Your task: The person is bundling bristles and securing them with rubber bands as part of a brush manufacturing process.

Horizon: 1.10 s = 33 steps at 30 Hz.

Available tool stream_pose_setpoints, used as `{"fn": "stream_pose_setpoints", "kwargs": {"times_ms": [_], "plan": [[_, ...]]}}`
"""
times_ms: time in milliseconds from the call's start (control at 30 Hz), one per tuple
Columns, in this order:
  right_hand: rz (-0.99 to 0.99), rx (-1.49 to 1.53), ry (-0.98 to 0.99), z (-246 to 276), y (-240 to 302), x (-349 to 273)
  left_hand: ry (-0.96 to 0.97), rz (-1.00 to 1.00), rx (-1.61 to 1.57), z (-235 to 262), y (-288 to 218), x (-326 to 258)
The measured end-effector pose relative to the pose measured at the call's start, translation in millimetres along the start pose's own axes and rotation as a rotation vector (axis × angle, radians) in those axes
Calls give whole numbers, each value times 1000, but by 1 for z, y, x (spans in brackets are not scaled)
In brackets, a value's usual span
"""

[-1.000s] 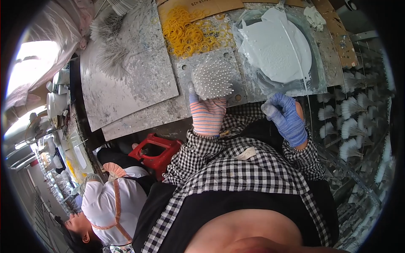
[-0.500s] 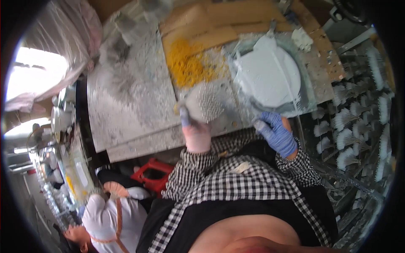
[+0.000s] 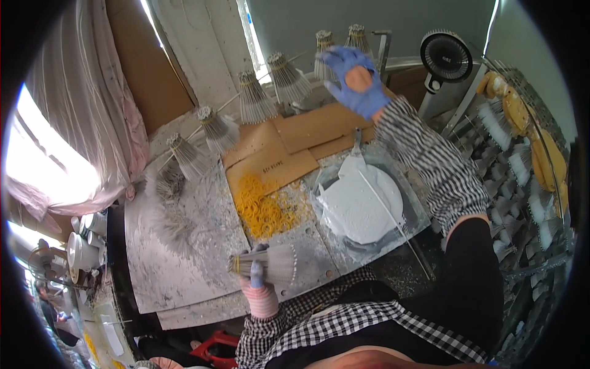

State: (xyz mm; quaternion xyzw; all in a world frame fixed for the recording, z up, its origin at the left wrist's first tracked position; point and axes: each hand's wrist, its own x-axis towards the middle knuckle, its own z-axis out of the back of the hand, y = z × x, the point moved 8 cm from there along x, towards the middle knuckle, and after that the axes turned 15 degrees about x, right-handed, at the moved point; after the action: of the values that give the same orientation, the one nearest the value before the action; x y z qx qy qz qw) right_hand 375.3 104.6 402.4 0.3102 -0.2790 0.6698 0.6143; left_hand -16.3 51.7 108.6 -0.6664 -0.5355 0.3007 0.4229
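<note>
My left hand [image 3: 260, 291], in a striped glove with greyish fingertips, is closed round a bundle of thin grey rods [image 3: 275, 264] above the near edge of the table. The bundle is bound at its left end and fans out toward pale tips at right. My right hand [image 3: 359, 92], gloved in blue, is stretched far forward with fingers spread. Its fingers overlap a hanging rod bundle [image 3: 324, 42]; I cannot tell whether they touch it. Several similar bundles, such as one cone-shaped bundle [image 3: 255, 101], hang in a row along the back.
Yellow rings [image 3: 261, 209] lie heaped beside cardboard [image 3: 295, 161]. White paste [image 3: 362, 200] covers a glass sheet [image 3: 413, 229], with a long thin rod [image 3: 393, 218] across it and a scraper [image 3: 357, 142] behind. A fan [image 3: 447, 56] stands back right; racks of bristly bundles [image 3: 498, 203] fill the right.
My right hand has swung from the table's near edge forward to the hanging bundles. The held bundle has turned, so its side now shows. My view has tilted up toward the back wall.
</note>
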Motion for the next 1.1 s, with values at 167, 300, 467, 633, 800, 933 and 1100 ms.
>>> {"fn": "stream_pose_setpoints", "kwargs": {"times_ms": [167,300,467,633,800,933,1100], "plan": [[-298,-225,174,-55,-80,75,-57,-39,25,19,-9,2],[-329,-287,233,-73,-96,92,-114,-24,41,28,-8,2],[-434,-261,401,-78,-103,100,-111,-23,48,20,-10,5],[-409,-442,494,-59,-102,108,-111,-34,75,8,-21,2],[-496,-453,508,-39,-127,103,-151,-16,68,14,-25,-6],[-499,-425,475,-45,-137,98,-179,-12,58,25,-23,-8],[-219,-246,280,-56,-62,116,-170,44,75,26,-21,-4]]}}
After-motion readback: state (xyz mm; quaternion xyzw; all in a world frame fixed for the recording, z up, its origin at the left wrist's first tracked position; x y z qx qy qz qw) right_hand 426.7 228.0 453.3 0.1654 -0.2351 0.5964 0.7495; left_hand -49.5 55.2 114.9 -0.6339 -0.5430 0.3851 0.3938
